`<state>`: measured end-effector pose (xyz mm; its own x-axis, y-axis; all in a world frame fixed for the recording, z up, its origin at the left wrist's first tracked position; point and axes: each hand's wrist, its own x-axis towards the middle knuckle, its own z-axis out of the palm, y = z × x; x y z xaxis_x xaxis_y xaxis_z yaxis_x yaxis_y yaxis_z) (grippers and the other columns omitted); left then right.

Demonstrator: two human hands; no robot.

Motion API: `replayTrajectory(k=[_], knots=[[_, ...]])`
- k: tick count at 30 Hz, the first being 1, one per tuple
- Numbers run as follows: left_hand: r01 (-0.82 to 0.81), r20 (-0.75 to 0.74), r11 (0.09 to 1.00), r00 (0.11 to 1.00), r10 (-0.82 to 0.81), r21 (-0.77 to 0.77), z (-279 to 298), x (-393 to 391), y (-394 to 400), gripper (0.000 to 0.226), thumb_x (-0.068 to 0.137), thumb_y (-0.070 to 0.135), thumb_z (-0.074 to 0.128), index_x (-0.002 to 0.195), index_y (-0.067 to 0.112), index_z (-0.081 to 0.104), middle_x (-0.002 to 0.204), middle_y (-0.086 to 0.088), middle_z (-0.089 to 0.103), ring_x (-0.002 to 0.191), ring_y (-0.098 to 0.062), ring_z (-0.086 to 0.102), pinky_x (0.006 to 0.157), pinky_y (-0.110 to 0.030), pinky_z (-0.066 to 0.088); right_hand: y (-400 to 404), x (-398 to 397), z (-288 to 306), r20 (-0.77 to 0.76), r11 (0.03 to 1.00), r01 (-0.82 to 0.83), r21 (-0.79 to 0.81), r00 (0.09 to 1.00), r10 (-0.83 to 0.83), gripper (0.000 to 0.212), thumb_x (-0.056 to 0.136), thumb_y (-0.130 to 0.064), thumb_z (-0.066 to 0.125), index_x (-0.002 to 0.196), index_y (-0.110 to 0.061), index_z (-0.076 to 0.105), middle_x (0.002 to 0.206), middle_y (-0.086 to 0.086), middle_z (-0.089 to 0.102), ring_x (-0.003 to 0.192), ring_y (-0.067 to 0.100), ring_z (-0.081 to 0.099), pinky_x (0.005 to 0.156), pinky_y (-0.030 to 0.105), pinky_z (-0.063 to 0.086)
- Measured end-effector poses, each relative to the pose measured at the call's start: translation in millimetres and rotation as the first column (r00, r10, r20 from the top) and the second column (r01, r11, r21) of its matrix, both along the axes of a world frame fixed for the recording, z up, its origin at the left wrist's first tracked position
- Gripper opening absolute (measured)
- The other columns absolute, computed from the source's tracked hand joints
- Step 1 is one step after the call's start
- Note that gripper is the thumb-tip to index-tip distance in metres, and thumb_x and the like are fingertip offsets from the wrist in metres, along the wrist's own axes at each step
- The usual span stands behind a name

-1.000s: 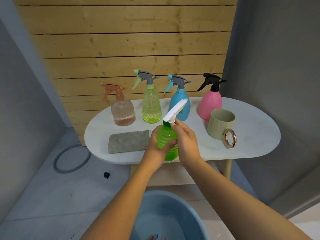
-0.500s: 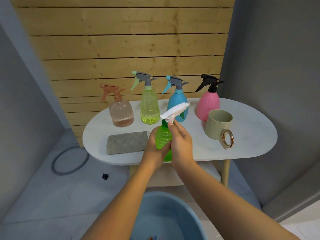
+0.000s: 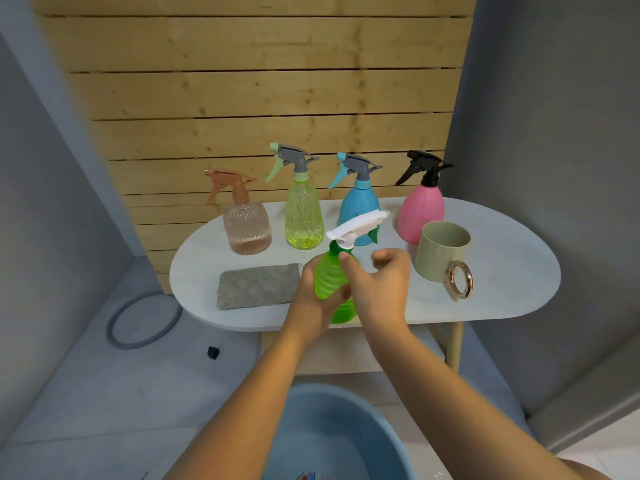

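While the left hand (image 3: 311, 296) is wrapping its fingers and thumb round the ribbed middle of a green spray bottle (image 3: 330, 282), the bottle is standing nearly upright at the front edge of a pale oval table (image 3: 502, 271), leaning slightly toward the table's left end. Its white spray head (image 3: 356, 226) is pointing toward the back of the table. The bottle is looking like thin, translucent plastic, so it is probably handling as light and a little springy, likely denting under a hard squeeze. How much liquid it is carrying is not clear. The ribs are offering the surest grip for the body, and the narrow green collar under the head is seeming the best place for turning the head. The right hand (image 3: 377, 289) is hovering at the neck, fingers loosely curled and gripping nothing, with only the thumb touching the green neck; its fingertips are blurred. A beige mug (image 3: 441, 251) is sitting toward the table's right end, and a blue basin (image 3: 329, 438) is waiting on the floor in front of the table.
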<state>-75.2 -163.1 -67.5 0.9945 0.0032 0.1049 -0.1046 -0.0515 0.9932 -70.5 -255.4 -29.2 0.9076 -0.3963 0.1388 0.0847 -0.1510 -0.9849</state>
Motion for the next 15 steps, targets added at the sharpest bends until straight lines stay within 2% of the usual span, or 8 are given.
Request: replayTrajectory(k=[2, 3, 5, 7, 9, 12, 13, 15], knots=[[-0.014, -0.004, 0.999, 1.000, 0.014, 0.051, -3, 1, 2, 0.054, 0.085, 0.018, 0.069, 0.131, 0.022, 0.040, 0.118, 0.002, 0.059, 0.097, 0.001, 0.059, 0.076, -0.008, 0.046, -17, 3, 16, 0.208, 0.938, 0.111, -0.327, 0.977, -0.043, 0.045, 0.072, -0.020, 0.076, 0.108, -0.011, 0.050, 0.110, 0.005, 0.047, 0.107, 0.025, 0.042, 0.086, 0.029, 0.032], [-0.024, -0.011, 0.997, 1.000, 0.025, 0.067, -4, 2, 2, 0.055, 0.084, 0.021, 0.070, 0.130, 0.025, 0.039, 0.118, 0.005, 0.058, 0.100, 0.001, 0.057, 0.077, -0.006, 0.044, -25, 8, 28, 0.248, 0.856, 0.098, -0.507, 0.968, 0.036, 0.049, 0.073, -0.022, 0.074, 0.116, -0.014, 0.052, 0.118, 0.006, 0.047, 0.112, 0.025, 0.039, 0.089, 0.031, 0.029], [-0.039, -0.023, 0.997, 0.999, 0.040, 0.074, -5, 4, 3, 0.055, 0.082, 0.023, 0.072, 0.125, 0.032, 0.039, 0.113, 0.011, 0.057, 0.096, 0.009, 0.054, 0.073, -0.001, 0.042, -38, 22, 54, 0.109, 0.631, -0.099, -0.770, 0.953, 0.283, 0.042, 0.080, -0.028, 0.068, 0.121, -0.028, 0.057, 0.130, 0.000, 0.047, 0.120, 0.023, 0.036, 0.096, 0.033, 0.029], [-0.046, -0.035, 0.997, 0.998, 0.048, 0.065, -7, 5, 3, 0.055, 0.081, 0.023, 0.073, 0.121, 0.035, 0.038, 0.107, 0.018, 0.055, 0.086, 0.019, 0.054, 0.068, 0.002, 0.040, -42, 33, 73, -0.143, 0.464, -0.362, -0.809, 0.885, 0.442, 0.029, 0.088, -0.029, 0.060, 0.116, -0.034, 0.062, 0.126, -0.006, 0.057, 0.121, 0.021, 0.044, 0.098, 0.035, 0.038], [-0.052, -0.040, 0.997, 0.998, 0.054, 0.055, -8, 6, 2, 0.056, 0.080, 0.023, 0.074, 0.121, 0.035, 0.038, 0.105, 0.020, 0.054, 0.083, 0.021, 0.054, 0.066, 0.002, 0.039, -39, 41, 86, -0.288, 0.334, -0.483, -0.809, 0.822, 0.491, 0.026, 0.091, -0.028, 0.055, 0.115, -0.036, 0.063, 0.122, -0.009, 0.062, 0.114, 0.019, 0.053, 0.093, 0.037, 0.045], [-0.053, -0.049, 0.997, 0.997, 0.056, 0.050, -7, 7, 3, 0.056, 0.080, 0.024, 0.074, 0.121, 0.035, 0.039, 0.105, 0.018, 0.056, 0.089, 0.012, 0.054, 0.066, 0.001, 0.040, -29, 49, 107, -0.378, 0.058, -0.453, -0.890, 0.802, 0.462, 0.023, 0.093, -0.028, 0.054, 0.112, -0.032, 0.065, 0.111, -0.006, 0.066, 0.101, 0.021, 0.056, 0.074, 0.031, 0.047], [-0.052, -0.051, 0.997, 0.997, 0.055, 0.053, -7, 7, 3, 0.056, 0.079, 0.024, 0.075, 0.121, 0.035, 0.039, 0.105, 0.017, 0.056, 0.091, 0.011, 0.053, 0.066, 0.001, 0.040, -26, 49, 113, -0.377, -0.012, -0.417, -0.909, 0.809, 0.452, 0.021, 0.093, -0.027, 0.054, 0.110, -0.030, 0.066, 0.101, -0.004, 0.066, 0.093, 0.021, 0.056, 0.062, 0.027, 0.041], [-0.054, -0.049, 0.997, 0.997, 0.057, 0.062, -7, 8, 3, 0.056, 0.079, 0.024, 0.075, 0.121, 0.035, 0.039, 0.105, 0.018, 0.056, 0.091, 0.010, 0.053, 0.065, 0.001, 0.040, -21, 51, 121, -0.381, -0.088, -0.385, -0.919, 0.805, 0.454, 0.017, 0.092, -0.022, 0.054, 0.098, -0.030, 0.068, 0.082, -0.003, 0.061, 0.079, 0.020, 0.050, 0.052, 0.026, 0.030]])
